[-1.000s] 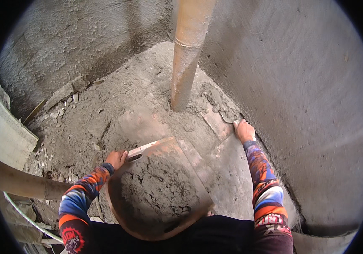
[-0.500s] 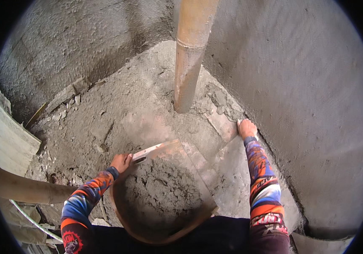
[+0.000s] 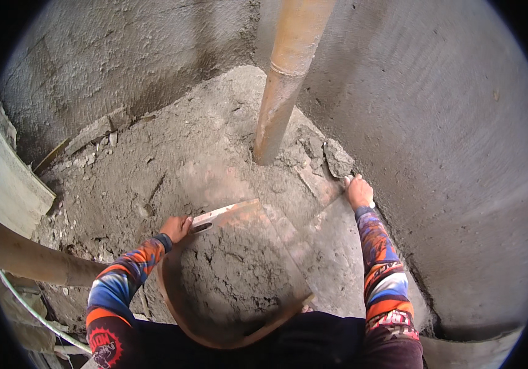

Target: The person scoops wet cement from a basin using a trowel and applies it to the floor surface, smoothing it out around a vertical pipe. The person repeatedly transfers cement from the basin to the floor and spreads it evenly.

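At the near edge of the rough floor [image 3: 125, 166], by the person's dark-clad lap, I see a worn brown pan [image 3: 245, 212], rounded on the side toward the lap, straighter along its far and right sides, with a slot cut beside a pale strip on its far edge. Grey, lumpy mortar [image 3: 233, 277] covers most of its inside. Up against the floor's right edge is a trowel [image 3: 331, 174], its blade almost hidden under one thick, damp-looking clod [image 3: 339, 158].

The left hand [image 3: 176, 229] is clamped on the pan's far left corner, just beside the slot, some of its fingers out of sight. The right hand [image 3: 358, 192] is closed round the trowel's handle, which the fist mostly covers.

Counting up, I make it two hands, one pan, one trowel and two bamboo poles: an upright one [image 3: 276, 104] toward the floor's far corner and another [image 3: 39, 261] at its left edge. Two grey walls [image 3: 122, 74] meet behind that far corner.
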Motion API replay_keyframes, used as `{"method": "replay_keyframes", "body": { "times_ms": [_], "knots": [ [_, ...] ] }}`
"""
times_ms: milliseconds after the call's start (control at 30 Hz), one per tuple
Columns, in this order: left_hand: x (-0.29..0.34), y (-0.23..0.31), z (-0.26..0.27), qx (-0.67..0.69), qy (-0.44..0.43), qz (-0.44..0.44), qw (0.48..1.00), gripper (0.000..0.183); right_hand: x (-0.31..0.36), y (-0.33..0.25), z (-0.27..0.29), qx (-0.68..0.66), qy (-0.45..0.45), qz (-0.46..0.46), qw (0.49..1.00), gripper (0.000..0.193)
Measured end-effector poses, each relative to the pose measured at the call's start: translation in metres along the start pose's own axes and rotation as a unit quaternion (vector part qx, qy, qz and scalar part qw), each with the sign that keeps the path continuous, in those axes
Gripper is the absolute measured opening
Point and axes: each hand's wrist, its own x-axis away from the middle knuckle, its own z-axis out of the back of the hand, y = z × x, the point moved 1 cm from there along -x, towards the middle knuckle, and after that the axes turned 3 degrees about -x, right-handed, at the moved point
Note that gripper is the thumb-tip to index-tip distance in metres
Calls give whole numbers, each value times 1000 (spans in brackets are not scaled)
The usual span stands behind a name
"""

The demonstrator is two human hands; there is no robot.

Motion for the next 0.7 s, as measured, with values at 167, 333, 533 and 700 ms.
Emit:
{"method": "replay_keyframes", "body": {
  "times_ms": [167, 333, 533, 700],
  "knots": [
    [2, -9, 1, 3, 0, 4, 1000, 40, 23, 0, 40, 30, -13, 50, 998, 51],
    [6, -14, 2, 21, -19, 6, 1000, 44, 93, -13, 91, 9, 46, 191, 980, 46],
    [1, -14, 6, 55, -11, -20, 998, 46, 188, -82, 146, -14, 15, 380, 925, 35],
    [7, -22, 5, 86, -25, -13, 996, 46, 199, -132, 153, -101, -3, 384, 918, 33]
  ]
}}
